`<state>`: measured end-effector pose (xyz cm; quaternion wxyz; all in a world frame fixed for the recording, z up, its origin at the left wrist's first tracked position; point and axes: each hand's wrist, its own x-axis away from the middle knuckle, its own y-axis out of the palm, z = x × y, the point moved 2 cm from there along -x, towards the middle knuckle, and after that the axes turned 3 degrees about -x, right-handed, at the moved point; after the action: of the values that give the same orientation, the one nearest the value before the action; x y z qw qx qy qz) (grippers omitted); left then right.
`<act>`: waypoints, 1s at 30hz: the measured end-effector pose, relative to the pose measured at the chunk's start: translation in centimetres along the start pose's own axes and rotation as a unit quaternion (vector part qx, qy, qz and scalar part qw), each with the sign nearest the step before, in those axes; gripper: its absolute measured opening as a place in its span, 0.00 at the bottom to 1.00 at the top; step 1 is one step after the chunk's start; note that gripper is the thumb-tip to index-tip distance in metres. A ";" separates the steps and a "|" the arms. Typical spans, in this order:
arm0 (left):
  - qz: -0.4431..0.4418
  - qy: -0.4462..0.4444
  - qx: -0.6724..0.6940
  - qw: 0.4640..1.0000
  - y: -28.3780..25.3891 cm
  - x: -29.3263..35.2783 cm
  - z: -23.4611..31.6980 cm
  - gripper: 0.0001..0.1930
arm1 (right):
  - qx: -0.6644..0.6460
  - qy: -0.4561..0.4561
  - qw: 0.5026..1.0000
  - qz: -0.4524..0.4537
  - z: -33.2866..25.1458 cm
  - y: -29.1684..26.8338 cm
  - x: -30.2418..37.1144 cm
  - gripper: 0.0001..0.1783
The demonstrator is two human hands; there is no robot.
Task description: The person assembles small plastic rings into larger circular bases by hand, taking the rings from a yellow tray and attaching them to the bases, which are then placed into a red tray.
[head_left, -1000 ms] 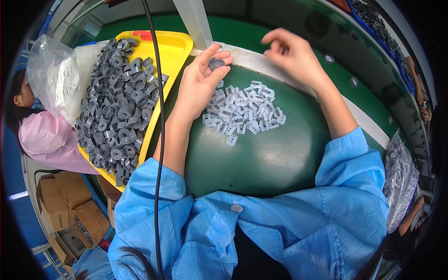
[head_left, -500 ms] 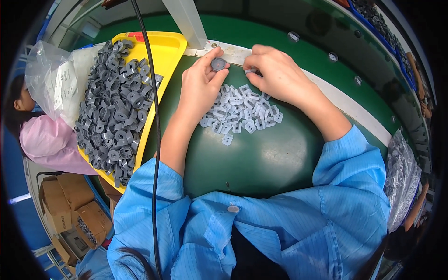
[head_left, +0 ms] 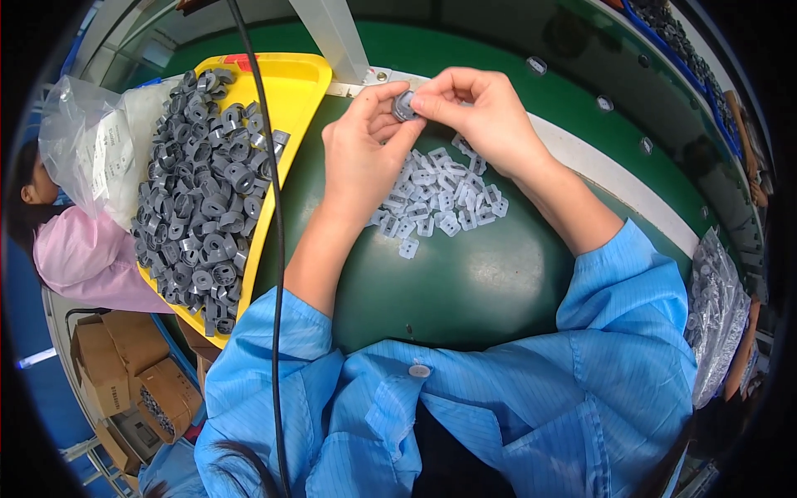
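Head view shows a grey part (head_left: 403, 106) between the two hands, over the far side of the green desk (head_left: 390, 290). The left hand (head_left: 363, 141) grips this part with thumb and fingers. The right hand (head_left: 488, 116) has its fingers pinched together, touching the part; what is between them, I cannot tell. Near the hands, white pieces (head_left: 447, 199) lie in a pile. Leftward, a yellow tray (head_left: 305, 73) carries many similar parts (head_left: 199, 207).
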<state>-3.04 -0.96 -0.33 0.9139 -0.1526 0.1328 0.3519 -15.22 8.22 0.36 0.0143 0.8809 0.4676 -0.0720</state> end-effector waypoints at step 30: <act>0.065 0.182 -0.173 0.966 -0.2 0.0 0.3 0.19 | 0.174 -0.174 0.969 0.018 -2.1 -0.4 0.8 0.07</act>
<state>-2.88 -0.97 -0.08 0.8093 -0.3608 0.2435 0.3945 -14.93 9.31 2.32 -0.0569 0.8522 0.4220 -0.3041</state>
